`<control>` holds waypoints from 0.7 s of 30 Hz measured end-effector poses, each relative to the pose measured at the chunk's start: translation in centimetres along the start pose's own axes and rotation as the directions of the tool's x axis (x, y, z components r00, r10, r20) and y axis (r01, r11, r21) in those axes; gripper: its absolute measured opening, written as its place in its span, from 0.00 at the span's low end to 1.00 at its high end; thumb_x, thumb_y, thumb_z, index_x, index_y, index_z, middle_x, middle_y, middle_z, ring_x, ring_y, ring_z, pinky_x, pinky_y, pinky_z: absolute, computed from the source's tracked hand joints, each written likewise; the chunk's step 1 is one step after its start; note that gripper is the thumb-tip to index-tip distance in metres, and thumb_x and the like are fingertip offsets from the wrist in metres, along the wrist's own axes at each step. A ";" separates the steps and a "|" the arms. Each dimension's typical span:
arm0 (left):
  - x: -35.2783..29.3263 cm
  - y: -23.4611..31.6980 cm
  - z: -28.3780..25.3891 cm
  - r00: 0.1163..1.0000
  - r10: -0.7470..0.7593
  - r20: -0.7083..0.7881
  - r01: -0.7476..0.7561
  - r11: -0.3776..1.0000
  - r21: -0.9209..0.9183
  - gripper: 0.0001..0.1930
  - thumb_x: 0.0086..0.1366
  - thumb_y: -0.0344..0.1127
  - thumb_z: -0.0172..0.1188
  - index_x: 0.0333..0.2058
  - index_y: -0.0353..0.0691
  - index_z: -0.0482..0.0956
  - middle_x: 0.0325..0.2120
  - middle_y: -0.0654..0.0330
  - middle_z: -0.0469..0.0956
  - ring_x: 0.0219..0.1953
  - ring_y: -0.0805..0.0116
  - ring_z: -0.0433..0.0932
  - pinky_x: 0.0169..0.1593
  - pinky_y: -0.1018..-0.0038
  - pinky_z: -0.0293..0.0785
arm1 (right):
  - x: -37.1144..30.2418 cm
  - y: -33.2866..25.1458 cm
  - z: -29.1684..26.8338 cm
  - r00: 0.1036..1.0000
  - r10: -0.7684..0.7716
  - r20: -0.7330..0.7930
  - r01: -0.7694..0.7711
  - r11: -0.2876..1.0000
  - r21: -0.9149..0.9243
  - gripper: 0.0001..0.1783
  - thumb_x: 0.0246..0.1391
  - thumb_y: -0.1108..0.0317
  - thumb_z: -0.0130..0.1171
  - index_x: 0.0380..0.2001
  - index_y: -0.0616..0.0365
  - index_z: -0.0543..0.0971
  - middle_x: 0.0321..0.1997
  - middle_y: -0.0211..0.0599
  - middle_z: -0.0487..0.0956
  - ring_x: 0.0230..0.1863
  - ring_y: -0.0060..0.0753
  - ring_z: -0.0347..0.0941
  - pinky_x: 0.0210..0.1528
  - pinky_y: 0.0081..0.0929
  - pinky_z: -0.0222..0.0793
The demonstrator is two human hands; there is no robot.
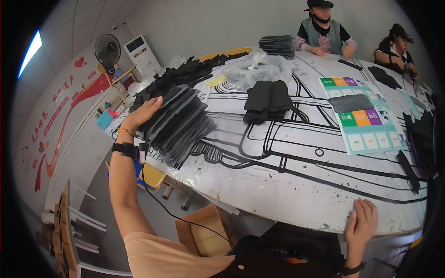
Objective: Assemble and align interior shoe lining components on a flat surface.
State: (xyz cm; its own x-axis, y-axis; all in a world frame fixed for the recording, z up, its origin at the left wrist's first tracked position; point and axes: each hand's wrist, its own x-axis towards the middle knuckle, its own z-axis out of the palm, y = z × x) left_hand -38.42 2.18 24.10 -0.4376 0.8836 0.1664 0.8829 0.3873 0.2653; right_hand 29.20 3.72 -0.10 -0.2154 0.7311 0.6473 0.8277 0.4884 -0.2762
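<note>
My left hand (145, 113) reaches out to the left, its fingers stretched over the top edge of a tall, leaning stack of dark grey and black flat cloth-like pieces (178, 127). Its thumb side is partly hidden against the stack. On the near right edge of the table lies my right hand (362, 221), flat with its fingers extended, holding nothing. A smaller pile of black pieces (267, 102) sits mid-table. One grey rounded piece (351, 103) lies across colourful printed sheets (366, 139) at the right.
Loose black strips (185, 72) heap behind the tall stack, beside a clear plastic bag (257, 69). Another dark stack (277, 47) stands at the far edge. Two people sit across the table (301, 194). Below it is an open cardboard box (206, 229). A cable hangs from my left wrist.
</note>
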 end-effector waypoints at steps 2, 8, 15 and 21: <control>0.0 -0.7 -0.2 0.999 -0.032 -0.021 0.030 0.997 -0.069 0.45 0.71 0.70 0.47 0.68 0.32 0.65 0.62 0.41 0.71 0.66 0.51 0.68 0.69 0.61 0.63 | 0.0 -0.1 0.0 1.000 0.001 0.003 -0.001 1.000 0.002 0.16 0.58 0.68 0.55 0.43 0.68 0.83 0.49 0.49 0.82 0.53 0.59 0.76 0.56 0.49 0.70; 0.1 -4.7 -1.2 0.960 -0.279 -0.026 0.251 0.897 -0.363 0.41 0.69 0.65 0.57 0.65 0.33 0.70 0.60 0.55 0.75 0.61 0.66 0.70 0.66 0.66 0.64 | 0.0 0.2 -0.4 1.000 0.012 0.022 -0.012 1.000 0.002 0.15 0.57 0.69 0.56 0.44 0.66 0.83 0.50 0.47 0.82 0.55 0.57 0.75 0.58 0.48 0.69; -1.9 -8.8 1.5 0.913 0.408 -0.022 -0.386 0.844 -0.373 0.27 0.75 0.33 0.33 0.68 0.34 0.69 0.68 0.54 0.69 0.72 0.61 0.63 0.76 0.68 0.49 | -0.5 -0.3 -0.9 0.997 0.063 -0.039 -0.063 0.998 -0.019 0.17 0.48 0.70 0.61 0.43 0.60 0.84 0.48 0.41 0.83 0.55 0.52 0.76 0.56 0.46 0.72; 16.0 22.8 28.1 0.460 0.881 0.106 -0.687 0.429 -0.587 0.26 0.75 0.34 0.35 0.66 0.35 0.71 0.66 0.54 0.71 0.69 0.60 0.66 0.73 0.67 0.53 | -0.2 -0.8 1.5 0.999 0.032 0.001 -0.032 0.998 0.052 0.19 0.52 0.65 0.63 0.47 0.58 0.82 0.52 0.35 0.81 0.58 0.42 0.74 0.56 0.40 0.72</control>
State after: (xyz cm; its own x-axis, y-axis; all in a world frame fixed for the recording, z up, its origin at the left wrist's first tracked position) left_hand -20.54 32.50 6.13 0.5948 0.7759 0.2102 0.5795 -0.5950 0.5569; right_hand 27.85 3.92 -1.05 -0.1893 0.7467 0.6376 0.8062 0.4889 -0.3332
